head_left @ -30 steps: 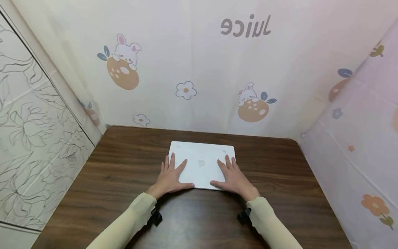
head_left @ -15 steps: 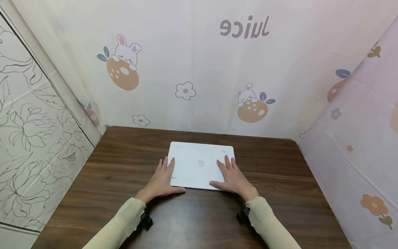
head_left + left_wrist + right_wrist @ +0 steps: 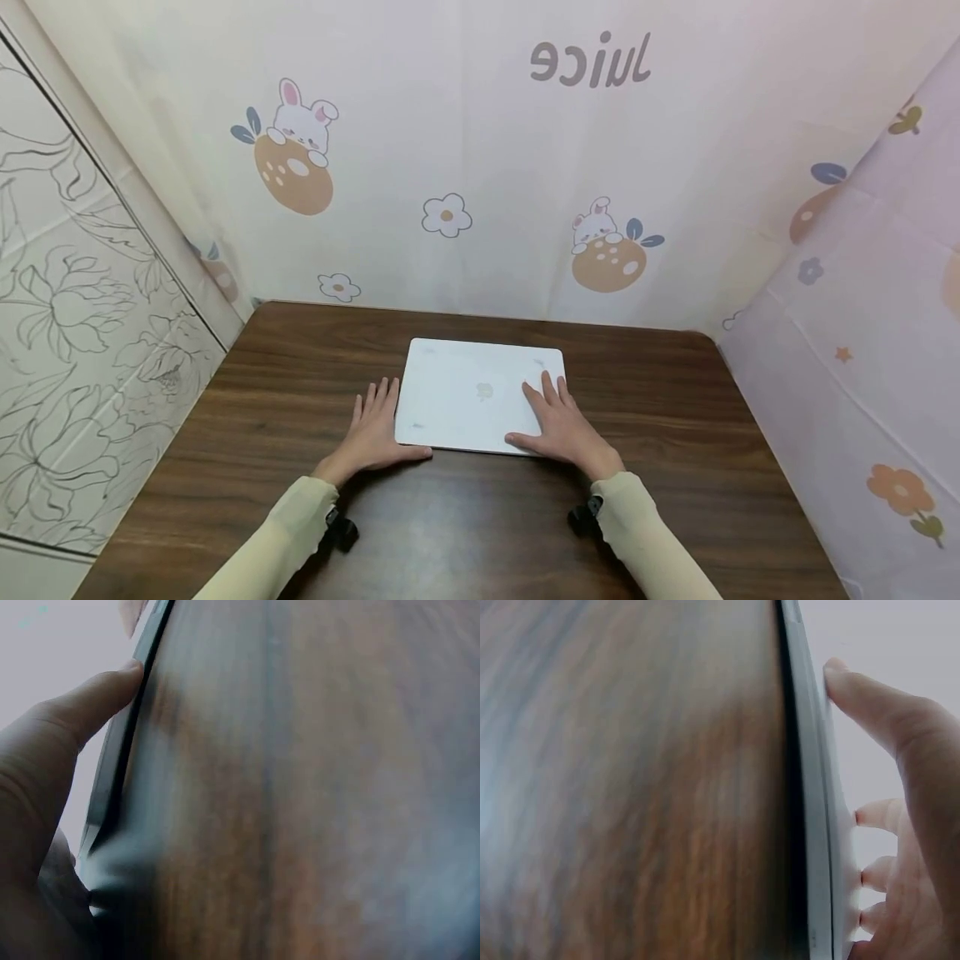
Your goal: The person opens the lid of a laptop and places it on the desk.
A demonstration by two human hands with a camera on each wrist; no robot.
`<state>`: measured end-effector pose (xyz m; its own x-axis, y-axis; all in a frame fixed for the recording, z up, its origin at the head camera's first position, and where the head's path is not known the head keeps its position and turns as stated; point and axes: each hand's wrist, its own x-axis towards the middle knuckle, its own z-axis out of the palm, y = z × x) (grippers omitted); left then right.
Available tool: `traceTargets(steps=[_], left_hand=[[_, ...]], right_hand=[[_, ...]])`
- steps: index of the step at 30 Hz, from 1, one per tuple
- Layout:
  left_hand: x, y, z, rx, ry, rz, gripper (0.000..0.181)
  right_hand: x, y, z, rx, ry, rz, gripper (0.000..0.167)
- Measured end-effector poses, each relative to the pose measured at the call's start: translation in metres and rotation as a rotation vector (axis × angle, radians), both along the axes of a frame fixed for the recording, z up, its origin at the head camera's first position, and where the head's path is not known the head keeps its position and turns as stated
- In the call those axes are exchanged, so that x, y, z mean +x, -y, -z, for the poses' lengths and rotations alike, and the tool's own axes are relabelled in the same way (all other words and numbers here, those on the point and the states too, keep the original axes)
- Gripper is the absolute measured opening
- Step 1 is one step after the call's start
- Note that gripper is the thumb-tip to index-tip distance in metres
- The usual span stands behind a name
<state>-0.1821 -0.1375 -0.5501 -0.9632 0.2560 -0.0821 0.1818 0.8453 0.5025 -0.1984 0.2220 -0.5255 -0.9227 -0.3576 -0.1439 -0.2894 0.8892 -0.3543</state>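
Observation:
A closed silver-white laptop (image 3: 465, 392) with an apple logo on its lid lies flat on the table. My left hand (image 3: 372, 433) is at its left front corner, fingers spread along the left edge. In the left wrist view that hand's thumb (image 3: 97, 697) touches the laptop's front edge (image 3: 116, 761). My right hand (image 3: 562, 429) rests on the right part of the lid with fingers spread. The right wrist view shows its thumb and fingertips on the lid, above the thin front side (image 3: 817, 795). The lid's right front corner is hidden beneath this hand.
The dark wood-grain table (image 3: 465, 525) reaches back to a white printed curtain (image 3: 450, 125). More printed curtain (image 3: 885, 333) hangs along the right, and a panel with flower line drawings (image 3: 67, 317) stands at the left. A small black camera (image 3: 341, 531) sits on the left wrist.
My left hand has slid left off the lid to the laptop's left edge, uncovering the left part of the lid. The right hand stays in place.

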Motion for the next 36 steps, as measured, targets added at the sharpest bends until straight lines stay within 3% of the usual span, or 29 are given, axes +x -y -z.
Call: traceTargets(steps=[8,17,23,30,36], left_hand=[[-0.003,0.001,0.000,0.015,0.035,0.013,0.135],[0.000,0.002,0.003,0.073,0.020,0.012,0.131],[0.001,0.004,0.010,0.086,-0.009,0.006,0.131],[0.003,0.005,0.003,0.068,0.001,0.011,0.131],[0.003,0.004,0.004,0.063,0.000,0.031,0.129]], right_hand=[[-0.002,-0.008,0.000,-0.094,0.001,0.023,0.099],[0.020,-0.016,-0.007,-0.275,-0.061,0.076,0.082],[0.033,-0.018,-0.008,-0.309,-0.111,0.103,0.080],[0.038,-0.004,-0.010,-0.350,-0.107,0.076,0.077],[0.040,0.012,-0.005,-0.329,-0.089,0.047,0.075]])
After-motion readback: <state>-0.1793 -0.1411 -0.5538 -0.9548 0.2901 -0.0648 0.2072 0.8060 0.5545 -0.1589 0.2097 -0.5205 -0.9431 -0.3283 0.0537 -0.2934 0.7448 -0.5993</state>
